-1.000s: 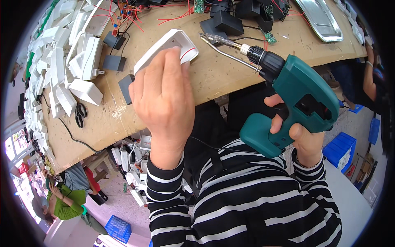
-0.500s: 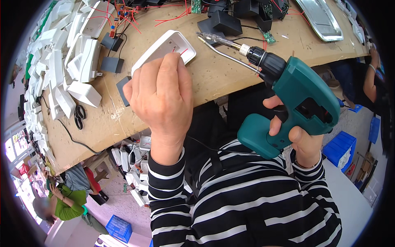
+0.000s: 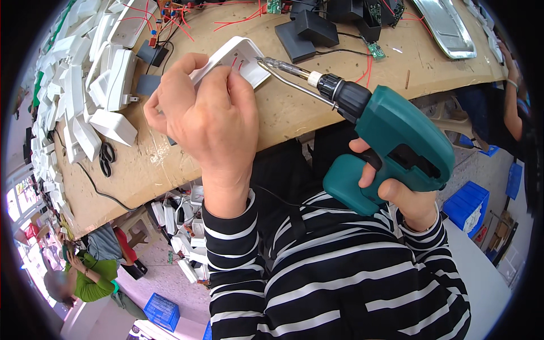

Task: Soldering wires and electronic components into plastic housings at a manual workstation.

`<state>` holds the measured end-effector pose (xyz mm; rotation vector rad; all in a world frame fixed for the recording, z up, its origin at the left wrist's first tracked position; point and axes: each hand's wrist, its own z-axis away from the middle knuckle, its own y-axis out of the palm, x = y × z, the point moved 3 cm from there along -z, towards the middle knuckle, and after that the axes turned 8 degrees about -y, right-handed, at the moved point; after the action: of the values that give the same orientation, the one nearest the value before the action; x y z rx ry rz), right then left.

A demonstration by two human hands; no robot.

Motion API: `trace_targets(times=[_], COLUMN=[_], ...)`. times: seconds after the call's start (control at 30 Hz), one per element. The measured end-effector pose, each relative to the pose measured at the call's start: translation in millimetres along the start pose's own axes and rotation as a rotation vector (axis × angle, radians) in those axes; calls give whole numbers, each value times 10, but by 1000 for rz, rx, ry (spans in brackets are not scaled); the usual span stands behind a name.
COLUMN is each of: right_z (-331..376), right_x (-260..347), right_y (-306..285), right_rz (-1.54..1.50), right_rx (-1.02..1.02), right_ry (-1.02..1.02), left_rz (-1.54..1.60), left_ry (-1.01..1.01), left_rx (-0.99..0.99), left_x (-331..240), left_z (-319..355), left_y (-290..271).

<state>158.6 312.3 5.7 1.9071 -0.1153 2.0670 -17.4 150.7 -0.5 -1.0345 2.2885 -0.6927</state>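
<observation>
My left hand (image 3: 207, 113) is closed around the near side of a white plastic case (image 3: 252, 47). Its fingertips reach into the case beside short red wires (image 3: 234, 62); whether they also pinch a wire is hidden. In my right hand (image 3: 405, 198) is a green pistol-shaped soldering gun (image 3: 405, 127), a finger at its trigger. The gun's tip and the thin bent metal tube alongside it point left, with their ends at the case's right wall.
White plastic cases (image 3: 73, 93) are heaped along the table's left side. Black boxes (image 3: 317, 28), small green circuit boards (image 3: 375, 51) and red wires lie at the back. A metal tray (image 3: 447, 28) is at the far right, black scissors (image 3: 106, 158) at the left. Another person (image 3: 90, 277) sits lower left.
The soldering gun has moved left, bringing its tip to the case. My left hand has shifted slightly left, its fingers more spread over the case. The case has moved slightly up.
</observation>
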Motion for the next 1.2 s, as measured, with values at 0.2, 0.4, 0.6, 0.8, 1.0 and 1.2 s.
trace_targets(times=[0.2, 0.4, 0.6, 0.8, 1.0, 1.2], right_z=[-88, -134, -191, -231, -239, -252], right_x=[-15, -25, -23, -36, -62, -61], right_y=[25, 55, 89, 91, 90, 90], right_rz=[77, 85, 74, 91, 90, 108], right_rx=[52, 45, 42, 61, 52, 79], right_ry=[-46, -42, -44, -105, -105, -109], left_rz=[36, 88, 98, 100, 99, 94], left_ry=[-35, -77, -75, -90, -83, -89], left_rx=[30, 45, 40, 43, 38, 41], left_x=[11, 6, 14, 4, 9, 9], left_z=[0, -3, -3, -10, -7, -4], left_y=[66, 80, 88, 89, 96, 97])
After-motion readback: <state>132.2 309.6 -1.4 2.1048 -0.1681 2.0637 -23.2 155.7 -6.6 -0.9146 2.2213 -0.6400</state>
